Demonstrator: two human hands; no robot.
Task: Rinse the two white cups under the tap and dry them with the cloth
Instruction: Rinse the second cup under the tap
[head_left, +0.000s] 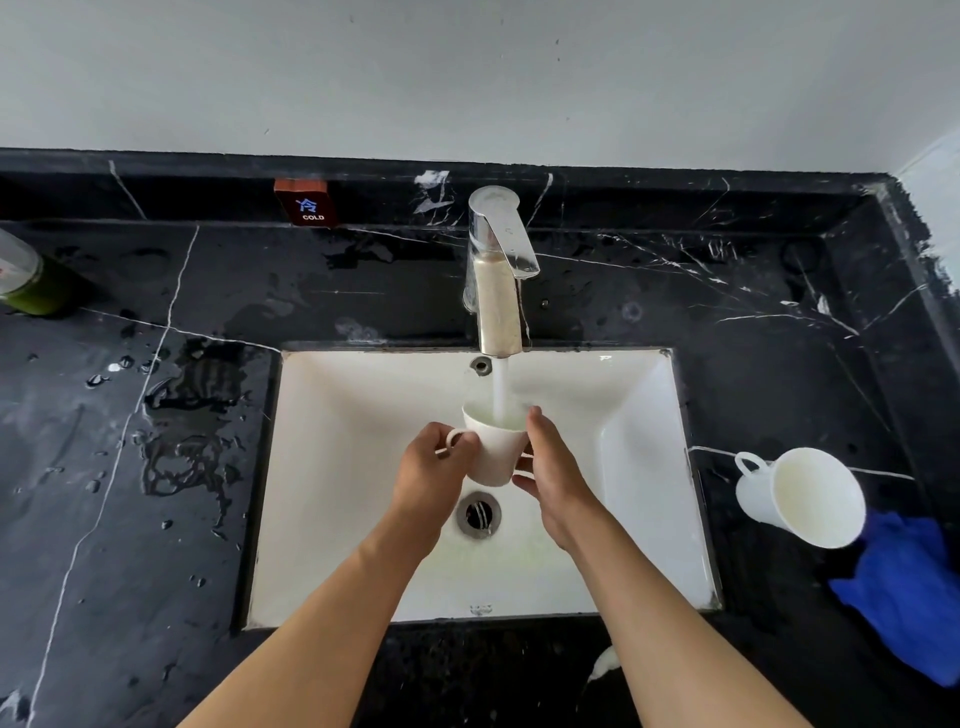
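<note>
Both hands hold one white cup (493, 449) over the sink (332, 467), directly above the drain (478, 514). Left hand (428, 467) grips the handle side, fingers curled at the loop. Right hand (553, 475) cradles the opposite wall, thumb up at the rim, fingers wrapped beneath the base. Cup upright, tilted slightly away, plain glossy white, tapering to a narrow foot. Stream of water (500, 387) falls from the tap (498, 270) straight into its mouth. Both forearms bare, reaching in from the lower edge and converging at the cup.

Second white cup (800, 496) sits on the black marble counter (156, 467) right of the sink, tipped so its mouth faces the camera, handle to the left. Its far side rests against a crumpled blue cloth (904, 587). Counter left of the sink wet, with puddles and droplets. Small red-brown "COLD" sign (306, 203) on the back ledge. Green container (31, 280) at the far left edge, partly cut off.
</note>
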